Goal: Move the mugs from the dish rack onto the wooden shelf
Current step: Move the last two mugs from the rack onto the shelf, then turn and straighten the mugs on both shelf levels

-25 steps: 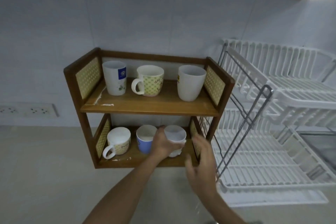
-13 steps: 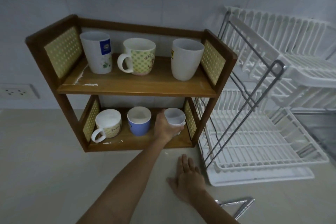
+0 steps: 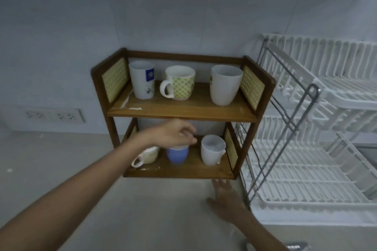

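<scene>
Left hand (image 3: 173,134) hovers loosely curled, holding nothing, right over the blue mug (image 3: 177,155) on the lower board. Right hand (image 3: 225,199) lies flat, fingers spread, on the counter (image 3: 142,210) just below the shelf (image 3: 183,111). Just right of the left hand, a white mug (image 3: 212,152) stands upright and free. Three mugs up top, three below. Beyond, the dish rack (image 3: 306,169) shows no mugs, so the job looks finished.

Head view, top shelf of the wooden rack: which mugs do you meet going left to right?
Tall white handleless cup with a blue logo → cream mug with green checked pattern and white handle → plain white tapered mug with a small yellow mark.
</scene>
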Action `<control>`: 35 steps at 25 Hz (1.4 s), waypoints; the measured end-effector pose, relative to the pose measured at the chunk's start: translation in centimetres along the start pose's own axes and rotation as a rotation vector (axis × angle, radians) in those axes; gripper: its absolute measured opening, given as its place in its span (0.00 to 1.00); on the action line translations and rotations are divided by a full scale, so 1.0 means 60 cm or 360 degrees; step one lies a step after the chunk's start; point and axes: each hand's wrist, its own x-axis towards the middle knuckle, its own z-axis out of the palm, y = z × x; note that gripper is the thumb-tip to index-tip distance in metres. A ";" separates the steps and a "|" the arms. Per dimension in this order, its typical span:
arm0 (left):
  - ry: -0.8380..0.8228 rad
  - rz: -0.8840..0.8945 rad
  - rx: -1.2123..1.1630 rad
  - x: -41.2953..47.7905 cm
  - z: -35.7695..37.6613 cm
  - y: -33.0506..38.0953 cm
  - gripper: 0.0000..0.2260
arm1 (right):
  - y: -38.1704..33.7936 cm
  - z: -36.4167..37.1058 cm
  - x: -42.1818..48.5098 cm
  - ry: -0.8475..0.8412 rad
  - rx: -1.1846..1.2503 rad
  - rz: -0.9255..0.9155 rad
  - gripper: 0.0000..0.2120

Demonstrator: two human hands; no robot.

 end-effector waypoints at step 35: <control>0.0593 -0.0493 0.1103 0.028 -0.316 0.021 0.32 | -0.295 -0.488 0.116 0.0428 -0.0951 -0.0606 0.43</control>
